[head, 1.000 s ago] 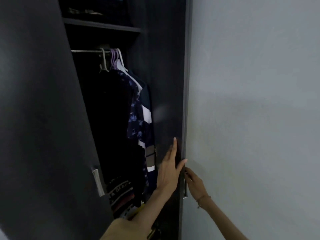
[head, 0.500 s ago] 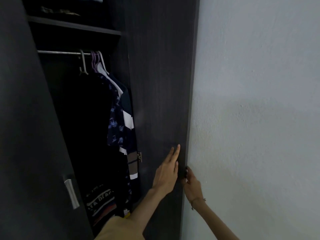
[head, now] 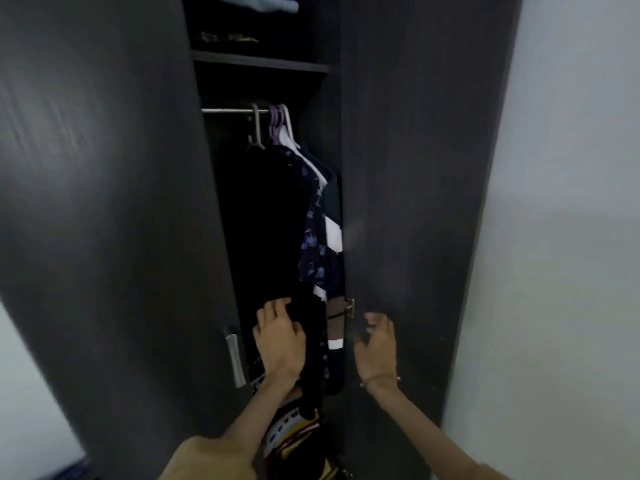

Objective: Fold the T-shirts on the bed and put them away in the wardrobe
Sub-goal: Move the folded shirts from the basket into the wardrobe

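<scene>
— Inside wardrobe (head: 408, 168), between two dark doors: rail (head: 228, 110), hangers (head: 277, 123), hanging shirts (head: 318, 237). Any writing readable?

— None legible; only striped, patterned cloth (head: 294, 427) low down, blurred.

— Hands?

— Left hand (head: 278, 341) reaching in, fingers curled at dark hanging garment (head: 313, 358); grasping or only touching, cannot tell. Right hand (head: 375, 348) at right door's inner edge, fingers bent, near small metal hinge (head: 350, 307); grip likewise unclear.

— Folded T-shirts?

— Blue folded cloth (head: 259, 1) on top shelf (head: 259, 62), above rail. Left door handle (head: 235, 358) pale, upright.
</scene>
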Demonstrator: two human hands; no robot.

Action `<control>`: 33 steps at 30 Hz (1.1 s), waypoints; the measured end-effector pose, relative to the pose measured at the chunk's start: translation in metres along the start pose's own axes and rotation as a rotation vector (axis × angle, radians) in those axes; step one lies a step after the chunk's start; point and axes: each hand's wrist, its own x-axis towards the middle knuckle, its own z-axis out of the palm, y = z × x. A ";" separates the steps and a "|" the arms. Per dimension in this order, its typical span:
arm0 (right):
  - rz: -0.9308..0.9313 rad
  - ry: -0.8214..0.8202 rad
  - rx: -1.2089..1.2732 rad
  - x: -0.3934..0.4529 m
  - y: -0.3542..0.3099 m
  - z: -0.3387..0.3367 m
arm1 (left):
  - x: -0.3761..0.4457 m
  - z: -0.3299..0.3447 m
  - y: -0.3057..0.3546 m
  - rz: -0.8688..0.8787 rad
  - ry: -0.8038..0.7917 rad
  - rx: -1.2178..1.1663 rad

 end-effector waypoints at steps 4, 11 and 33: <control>-0.058 -0.333 0.125 0.016 -0.070 0.059 | 0.006 -0.024 -0.062 -0.351 -0.003 0.053; -0.095 -0.633 0.221 0.028 -0.179 0.135 | 0.016 -0.020 -0.128 -0.534 -0.329 -0.461; -0.057 -0.568 0.367 0.044 -0.200 0.162 | 0.039 -0.011 -0.167 -0.463 -0.456 -0.640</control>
